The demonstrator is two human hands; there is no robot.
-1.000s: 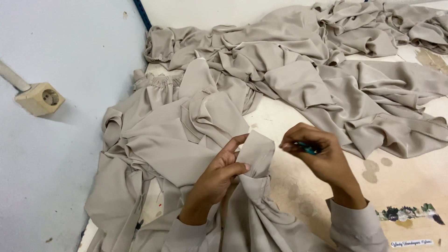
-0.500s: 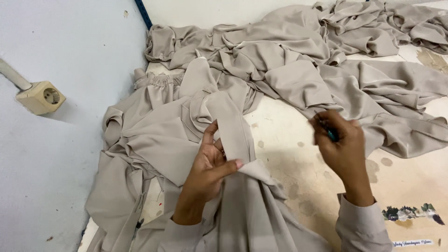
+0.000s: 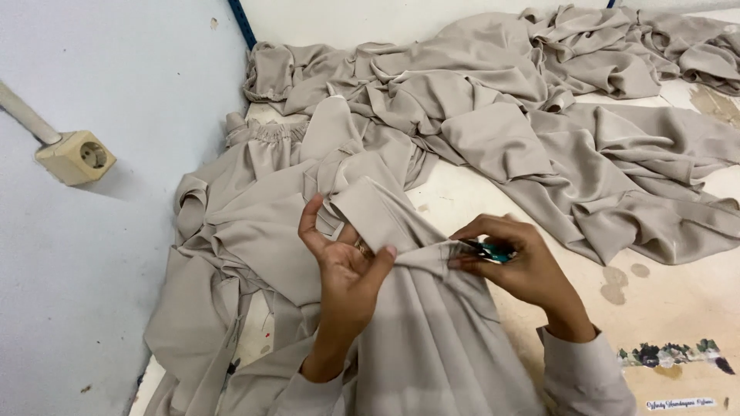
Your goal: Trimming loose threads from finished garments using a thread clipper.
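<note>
The beige cuffed sleeve (image 3: 381, 219) is held up just above the table, near the middle of the view; its long axis runs from upper left, where the flat folded cuff end points toward the wall, down to lower right, where the cloth gathers into fine pleats between the two hands; the fabric is smooth, matte and thin, falling in soft folds below into the rest of the garment (image 3: 432, 347) that drapes toward the person. The left hand (image 3: 347, 266) is palm-up and mostly spread, its thumb pressed against the gathered seam while the other fingers stand loose behind the sleeve; a ring shows on one finger. The right hand (image 3: 520, 266) is curled closed around a small teal-handled thread snipper (image 3: 487, 250), whose tip points left and meets the gathered cloth just beside the left thumb; the fingertips also pinch at the fabric there. Both wrists wear sleeves of the same beige cloth. Outward, a large heap of matching beige garments (image 3: 493, 100) lies crumpled across the pale, stained tabletop (image 3: 678, 300), reaching into the far corner; a cream surface-mounted wall socket (image 3: 77, 156) with its conduit sits on the light blue wall (image 3: 116, 77) at left; a blue bar (image 3: 242, 23) rises in the corner.
</note>
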